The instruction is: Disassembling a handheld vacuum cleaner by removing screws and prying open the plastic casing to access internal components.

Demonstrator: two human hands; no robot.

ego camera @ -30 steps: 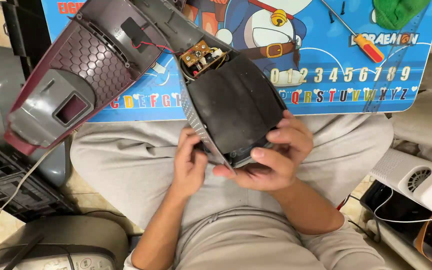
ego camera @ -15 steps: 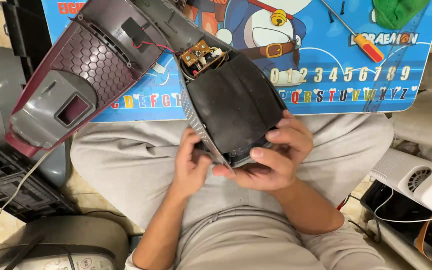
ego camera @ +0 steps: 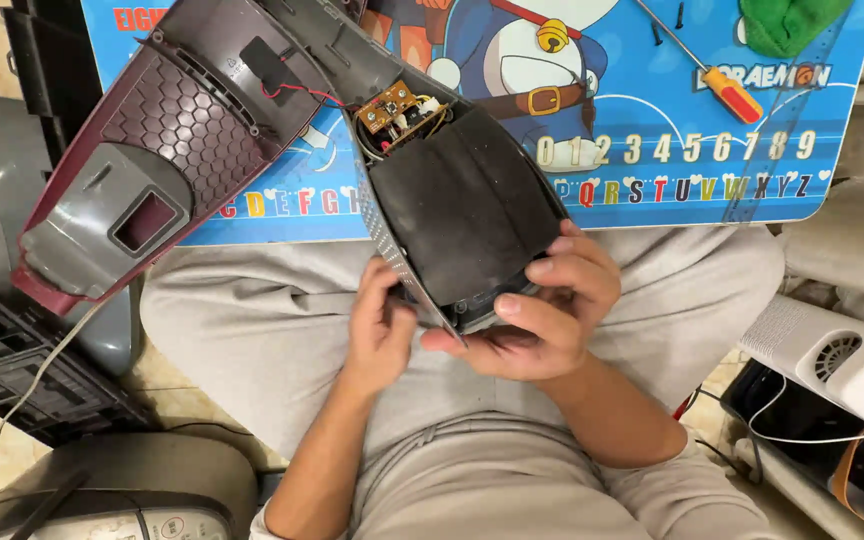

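Observation:
Both my hands hold the near end of an opened vacuum cleaner body (ego camera: 457, 215), a black curved shell with a grey perforated edge. My left hand (ego camera: 380, 325) grips its left rim. My right hand (ego camera: 542, 315) wraps the lower right end, fingers over the black cover. At the far end a small circuit board (ego camera: 392, 105) with coloured wires is exposed. A maroon and grey housing part (ego camera: 167, 130) lies to the left, joined by a red and a black wire.
A blue cartoon-printed table top (ego camera: 652, 150) lies ahead, with an orange-handled screwdriver (ego camera: 712, 75), loose screws and a green cloth (ego camera: 787, 22). A white fan-like device (ego camera: 832, 360) sits right. A black grille (ego camera: 12, 370) and grey appliance (ego camera: 112, 490) are at left.

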